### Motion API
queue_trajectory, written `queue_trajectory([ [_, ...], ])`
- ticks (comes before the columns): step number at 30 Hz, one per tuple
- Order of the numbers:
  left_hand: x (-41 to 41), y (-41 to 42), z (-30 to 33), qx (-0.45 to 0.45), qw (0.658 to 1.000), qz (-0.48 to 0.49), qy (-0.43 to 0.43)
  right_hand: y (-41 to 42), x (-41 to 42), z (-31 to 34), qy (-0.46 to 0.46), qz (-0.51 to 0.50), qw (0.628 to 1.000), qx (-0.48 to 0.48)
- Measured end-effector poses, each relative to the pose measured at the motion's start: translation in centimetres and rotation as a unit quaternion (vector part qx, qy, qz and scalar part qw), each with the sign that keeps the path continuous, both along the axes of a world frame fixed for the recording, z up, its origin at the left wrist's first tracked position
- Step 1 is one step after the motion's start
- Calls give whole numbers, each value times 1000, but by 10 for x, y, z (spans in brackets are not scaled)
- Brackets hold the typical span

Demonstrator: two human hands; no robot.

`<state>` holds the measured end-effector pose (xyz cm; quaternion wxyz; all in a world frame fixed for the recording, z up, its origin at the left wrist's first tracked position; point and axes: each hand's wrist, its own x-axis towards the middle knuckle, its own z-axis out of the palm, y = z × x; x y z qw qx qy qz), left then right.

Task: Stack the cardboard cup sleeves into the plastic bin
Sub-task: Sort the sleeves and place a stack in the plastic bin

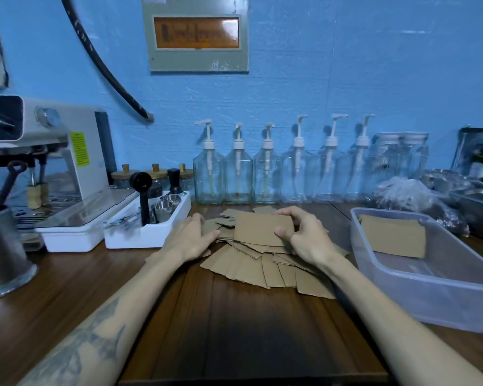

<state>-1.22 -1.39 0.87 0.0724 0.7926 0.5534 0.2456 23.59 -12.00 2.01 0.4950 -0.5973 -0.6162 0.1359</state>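
A loose pile of flat brown cardboard cup sleeves [265, 267] lies spread on the dark wooden counter in front of me. My right hand [304, 235] grips one sleeve [258, 228] by its right end, thumb on top, just above the pile. My left hand [191, 236] rests on the left side of the pile, its fingertips touching the sleeves there. The clear plastic bin [435, 288] stands to the right. A stack of sleeves [393, 236] lies at the bin's far end.
A white tray [148, 232] with metal cups and a black tamper stands left of the pile. An espresso machine [53, 162] and a steel pitcher [0, 254] are further left. Several glass pump bottles [268, 174] line the blue wall. Metal trays and plastic bags crowd the far right.
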Motion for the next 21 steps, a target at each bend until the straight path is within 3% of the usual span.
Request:
queue_trajectory([
  [14,-45,-28,4,26,993,-88,-78,-5,-4,3,-5,6,1000,-2],
  [21,-50,-27,9,-45,973,-105,-201,-3,-3,0,15,14,1000,-6],
])
